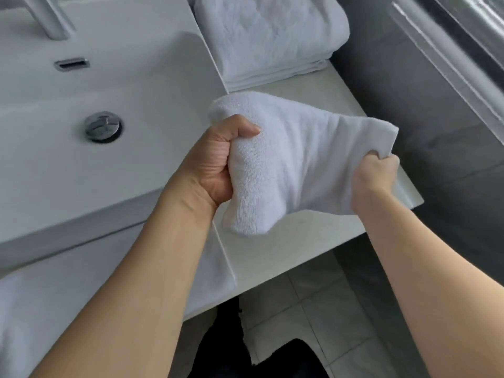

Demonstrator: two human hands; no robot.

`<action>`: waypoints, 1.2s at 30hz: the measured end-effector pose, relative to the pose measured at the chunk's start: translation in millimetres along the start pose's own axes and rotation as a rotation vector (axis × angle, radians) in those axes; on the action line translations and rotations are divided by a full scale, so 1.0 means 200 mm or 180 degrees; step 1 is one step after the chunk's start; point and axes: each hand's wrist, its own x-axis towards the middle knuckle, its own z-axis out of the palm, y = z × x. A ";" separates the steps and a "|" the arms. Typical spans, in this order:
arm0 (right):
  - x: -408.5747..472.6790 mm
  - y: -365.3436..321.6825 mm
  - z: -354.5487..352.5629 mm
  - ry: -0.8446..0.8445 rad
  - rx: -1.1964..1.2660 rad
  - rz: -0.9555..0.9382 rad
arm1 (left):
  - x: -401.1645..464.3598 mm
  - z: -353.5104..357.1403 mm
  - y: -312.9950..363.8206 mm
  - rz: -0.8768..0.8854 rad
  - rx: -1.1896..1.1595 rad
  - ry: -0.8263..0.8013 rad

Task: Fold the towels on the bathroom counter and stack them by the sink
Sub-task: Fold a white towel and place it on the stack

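We grip the white towel (297, 159): left hand (218, 162) fisted around bunched cloth, right hand (373, 178) pinching its three-o'clock edge. It looks soft, light and floppy, so we judge corners the best hold.

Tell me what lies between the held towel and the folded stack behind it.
In the head view, only a bare strip of white counter separates the held towel from the folded stack; nothing else sits there.

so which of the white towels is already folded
The towel stack at the back of the counter, right of the sink, lies flat in neat layers. The towel bunched in both hands and the one draped over the front edge aren't.
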 end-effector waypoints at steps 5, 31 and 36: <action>0.27 -0.24 0.11 0.0212 0.0026 -0.0228 | 0.32 0.14 0.11 0.0161 -0.0054 0.0256; 1.14 -1.41 0.94 -0.0393 -0.0681 -0.1560 | 1.35 0.00 0.92 0.1017 0.0630 0.2133; 1.22 -1.39 1.06 -0.0409 -0.1231 -0.1606 | 1.53 -0.06 1.02 0.1233 0.2095 0.2952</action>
